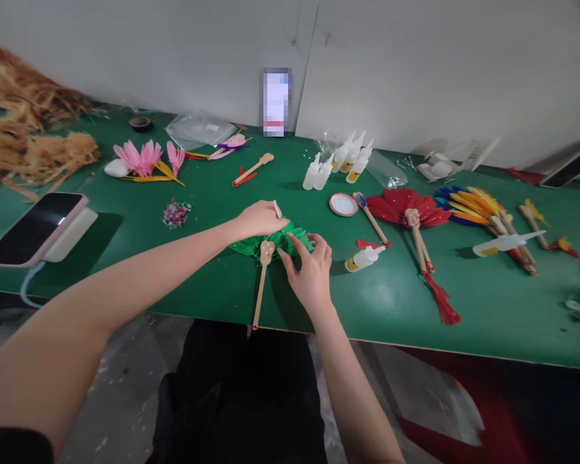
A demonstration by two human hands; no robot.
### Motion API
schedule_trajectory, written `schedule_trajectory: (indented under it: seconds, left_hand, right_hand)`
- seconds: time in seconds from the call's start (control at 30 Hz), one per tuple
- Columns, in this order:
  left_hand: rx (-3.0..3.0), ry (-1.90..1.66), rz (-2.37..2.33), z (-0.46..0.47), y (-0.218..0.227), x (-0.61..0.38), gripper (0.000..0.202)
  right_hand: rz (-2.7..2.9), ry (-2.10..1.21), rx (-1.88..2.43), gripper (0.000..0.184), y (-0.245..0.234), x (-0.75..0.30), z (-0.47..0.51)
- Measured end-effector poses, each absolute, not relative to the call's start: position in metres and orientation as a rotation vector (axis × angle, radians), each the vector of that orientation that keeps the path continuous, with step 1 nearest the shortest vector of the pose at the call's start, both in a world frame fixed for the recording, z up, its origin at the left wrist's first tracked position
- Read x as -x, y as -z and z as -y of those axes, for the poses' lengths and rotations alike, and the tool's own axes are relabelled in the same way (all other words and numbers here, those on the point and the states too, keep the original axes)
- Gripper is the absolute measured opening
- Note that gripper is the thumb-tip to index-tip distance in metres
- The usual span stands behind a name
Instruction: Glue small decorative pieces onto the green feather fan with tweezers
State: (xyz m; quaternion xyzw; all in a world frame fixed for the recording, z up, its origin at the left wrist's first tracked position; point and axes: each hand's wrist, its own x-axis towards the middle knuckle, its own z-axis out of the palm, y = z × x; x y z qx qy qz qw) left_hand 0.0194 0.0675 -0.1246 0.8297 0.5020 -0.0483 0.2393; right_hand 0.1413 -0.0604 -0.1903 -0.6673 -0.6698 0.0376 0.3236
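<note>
A green feather fan (244, 247) lies near the front of the green table, with a wooden handle (260, 290) that reaches to the table edge. White dots mark the handle's rounded head. My left hand (261, 219) is closed at the far edge of the feathers, its fingertips partly hidden there. On the fan's right side, my right hand (314, 267) has its thumb and bent fingers around the feathers. A small glue bottle (362, 259) lies to the right of this hand. Past it is a red feather fan (406, 209) with a tassel.
Several glue bottles (352, 158) stand at the back near a white-filled lid (343, 204). To the left are a heap of sequins (176, 213), pink feathers (142, 158) and a phone on a stand (38, 225). A multicoloured feather fan (478, 206) lies far right.
</note>
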Motion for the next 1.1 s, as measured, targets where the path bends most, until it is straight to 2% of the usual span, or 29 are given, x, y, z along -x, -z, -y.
schedule_trajectory:
  seconds: [0.47, 1.1]
  left_hand:
    - [-2.240, 0.126, -1.368, -0.0670, 0.1261, -0.0184, 0.028]
    - [-2.276, 0.164, -1.360, -0.0670, 0.1239, -0.0184, 0.028]
  right_hand:
    - [1.828, -0.065, 1.753, 0.046, 0.1930, -0.1367, 0.0562]
    - [1.866, -0.087, 1.804, 0.045, 0.1931, -0.1337, 0.0583]
